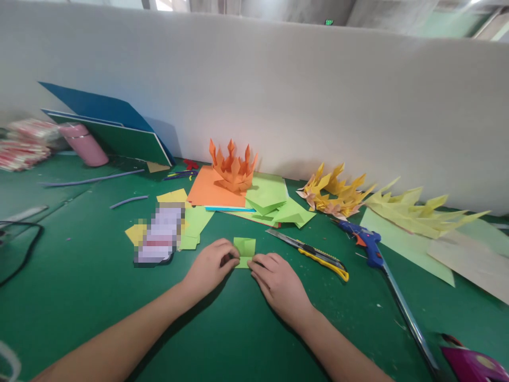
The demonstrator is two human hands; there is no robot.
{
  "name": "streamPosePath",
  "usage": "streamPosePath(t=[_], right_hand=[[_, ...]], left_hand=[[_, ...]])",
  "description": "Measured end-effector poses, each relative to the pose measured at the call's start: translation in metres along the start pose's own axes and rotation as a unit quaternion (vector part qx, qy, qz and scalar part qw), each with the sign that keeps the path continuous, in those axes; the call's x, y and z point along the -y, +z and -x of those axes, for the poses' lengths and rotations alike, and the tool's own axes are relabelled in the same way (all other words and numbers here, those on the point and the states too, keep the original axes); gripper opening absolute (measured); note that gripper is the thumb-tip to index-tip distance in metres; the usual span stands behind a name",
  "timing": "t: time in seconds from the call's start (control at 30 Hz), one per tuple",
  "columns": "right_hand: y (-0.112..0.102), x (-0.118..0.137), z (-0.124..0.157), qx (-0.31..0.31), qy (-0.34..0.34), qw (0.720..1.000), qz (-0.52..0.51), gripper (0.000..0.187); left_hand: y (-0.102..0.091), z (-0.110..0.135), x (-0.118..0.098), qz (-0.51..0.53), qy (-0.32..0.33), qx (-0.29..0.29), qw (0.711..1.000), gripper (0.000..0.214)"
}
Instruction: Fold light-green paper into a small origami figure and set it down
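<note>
A small folded green paper (244, 250) lies on the green table mat (99, 286) right in front of me. My left hand (212, 265) pinches its near left edge, fingers curled. My right hand (276, 284) presses on its near right edge, fingers bent down onto the fold. Both hands rest on the mat.
A yellow utility knife (314, 253) lies just right of my hands, with a blue glue gun (368, 243) and a metal ruler (409, 321) beyond. Behind are an orange origami crown (233, 168) on orange paper, green paper pieces (274, 204) and yellow folded shapes (338, 193). A pink bottle (83, 144) lies far left.
</note>
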State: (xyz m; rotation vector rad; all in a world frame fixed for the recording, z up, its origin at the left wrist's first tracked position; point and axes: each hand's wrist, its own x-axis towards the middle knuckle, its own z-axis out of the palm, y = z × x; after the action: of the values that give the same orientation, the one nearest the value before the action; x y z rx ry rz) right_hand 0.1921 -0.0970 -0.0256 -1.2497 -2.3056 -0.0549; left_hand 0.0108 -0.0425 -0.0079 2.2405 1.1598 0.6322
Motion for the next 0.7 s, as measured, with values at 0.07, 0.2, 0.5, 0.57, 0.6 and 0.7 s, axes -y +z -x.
streamPosePath(t=[0.07, 0.2, 0.5, 0.57, 0.6, 0.7], right_hand=[[0.0010, -0.0011, 0.0009, 0.007, 0.002, 1.000, 0.001, 0.023], [0.0009, -0.0018, 0.0016, 0.029, 0.011, 1.000, -0.006, 0.023], [-0.0045, 0.0037, -0.0021, 0.089, 0.032, 0.995, 0.041, 0.027], [-0.0048, 0.0042, -0.0019, 0.090, 0.032, 0.994, 0.045, 0.027], [-0.0048, 0.0043, -0.0017, 0.089, 0.033, 0.994, 0.045, 0.027], [-0.0049, 0.0038, -0.0013, 0.087, 0.033, 0.995, 0.041, 0.028]], left_hand=[[-0.0002, -0.0004, -0.0001, 0.004, 0.005, -0.005, 1.000, 0.008], [-0.0005, -0.0003, 0.0013, 0.017, 0.011, -0.011, 1.000, 0.008], [0.0002, 0.0024, 0.0032, 0.035, -0.009, -0.025, 0.999, 0.005], [-0.0005, 0.0040, 0.0024, 0.008, 0.021, -0.020, 1.000, 0.008], [-0.0010, 0.0051, 0.0022, -0.013, 0.040, -0.017, 0.999, 0.011], [-0.0026, 0.0089, 0.0030, -0.088, 0.099, -0.003, 0.991, 0.025]])
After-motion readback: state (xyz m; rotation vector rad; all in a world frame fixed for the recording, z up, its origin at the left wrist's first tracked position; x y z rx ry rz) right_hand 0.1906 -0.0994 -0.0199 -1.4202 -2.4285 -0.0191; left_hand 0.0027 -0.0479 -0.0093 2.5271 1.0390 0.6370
